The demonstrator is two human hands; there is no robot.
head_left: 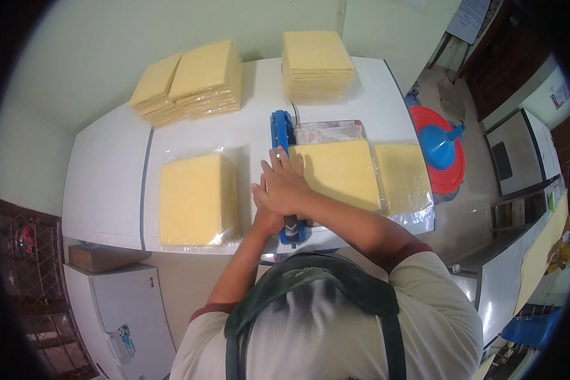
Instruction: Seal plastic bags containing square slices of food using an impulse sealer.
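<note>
My right hand (286, 185) lies over my left hand (266, 216) on the arm of a blue heat sealer (283, 125), its fingers stretched out and slightly apart. My left hand's fingers are mostly hidden beneath it. At the sealer's right, a bagged stack of yellow square sheets (335, 175) reaches up to the arm; whether the bag's edge is under it cannot be seen. Another yellow sheet in clear plastic (399, 177) lies farther right. Left of my hands is a thicker bagged yellow stack (190, 199).
Bagged yellow stacks (199, 73) stand at the back of the white table (101, 183), with another (316, 60) at back centre. A red round lid (443, 180) with a blue funnel (437, 145) is beside the right edge. A white fridge (117, 323) stands below left, a metal counter (500, 272) at right.
</note>
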